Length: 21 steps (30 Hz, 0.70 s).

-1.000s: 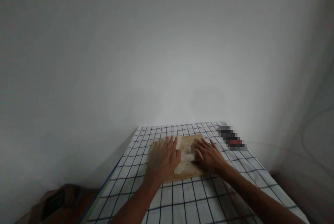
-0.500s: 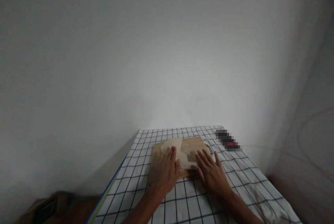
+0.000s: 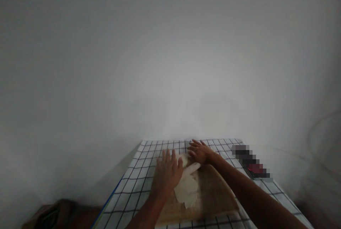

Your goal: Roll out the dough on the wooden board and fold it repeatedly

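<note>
A pale rolling pin (image 3: 192, 168) lies slantwise across a thin, uneven sheet of dough (image 3: 187, 190) on a wooden board (image 3: 213, 195). My left hand (image 3: 169, 172) is over the pin's left end, fingers stretched out and apart, hiding that end. Over the other end, farther from me, rests my right hand (image 3: 199, 151), palm down with its fingers spread. Some dough shows beyond the pin between my hands. Part of the board is covered by my right forearm.
The board stands on a table with a white, black-checked cloth (image 3: 135, 175). A blurred-out dark and red object (image 3: 252, 161) lies at the table's right edge. A pale wall (image 3: 170, 62) rises behind, and a brown object (image 3: 52, 213) is low at the left.
My right hand has moved forward and inward, and the rolling pin has turned to a slant. More dough now shows on the near side of the pin. The view has shifted slightly.
</note>
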Tool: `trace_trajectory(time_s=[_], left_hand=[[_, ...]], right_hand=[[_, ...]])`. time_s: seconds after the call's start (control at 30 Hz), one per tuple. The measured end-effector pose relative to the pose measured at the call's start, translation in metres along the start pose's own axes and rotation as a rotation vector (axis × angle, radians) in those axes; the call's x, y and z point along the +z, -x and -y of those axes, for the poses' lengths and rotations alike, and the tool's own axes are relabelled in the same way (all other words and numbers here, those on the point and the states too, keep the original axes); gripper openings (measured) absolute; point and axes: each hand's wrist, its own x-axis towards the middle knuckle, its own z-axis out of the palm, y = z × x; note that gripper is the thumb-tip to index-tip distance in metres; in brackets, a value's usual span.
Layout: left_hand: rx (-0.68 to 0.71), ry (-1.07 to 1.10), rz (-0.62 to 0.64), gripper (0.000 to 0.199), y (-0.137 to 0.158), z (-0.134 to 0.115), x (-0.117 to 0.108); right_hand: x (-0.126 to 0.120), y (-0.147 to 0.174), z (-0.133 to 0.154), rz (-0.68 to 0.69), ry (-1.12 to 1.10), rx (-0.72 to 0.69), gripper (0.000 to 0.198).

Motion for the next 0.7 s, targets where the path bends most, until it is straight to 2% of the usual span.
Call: trace_trajectory(time_s=[0.13, 0.23, 0.37, 0.47, 0.7], left_hand=[[-0.074, -0.066, 0.103, 0.05, -0.01, 0.003, 0.007], [-0.097, -0.026, 0.152, 0.054, -0.013, 0.004, 0.011], [-0.099, 0.043, 0.167, 0.056, -0.012, 0.007, 0.017], [-0.048, 0.096, 0.17, 0.057, -0.007, 0.006, 0.015], [0.1, 0.131, 0.079, 0.053, 0.023, -0.008, -0.023]], right_hand=[[0.009, -0.029, -0.009, 0.045, -0.023, -0.074, 0.044], [0.016, -0.023, -0.012, 0.032, -0.038, -0.055, 0.045], [0.016, 0.013, -0.006, -0.006, -0.039, 0.081, 0.05], [0.012, 0.043, 0.008, -0.042, -0.015, 0.197, 0.053], [0.003, 0.102, 0.055, -0.16, 0.094, 0.286, 0.045]])
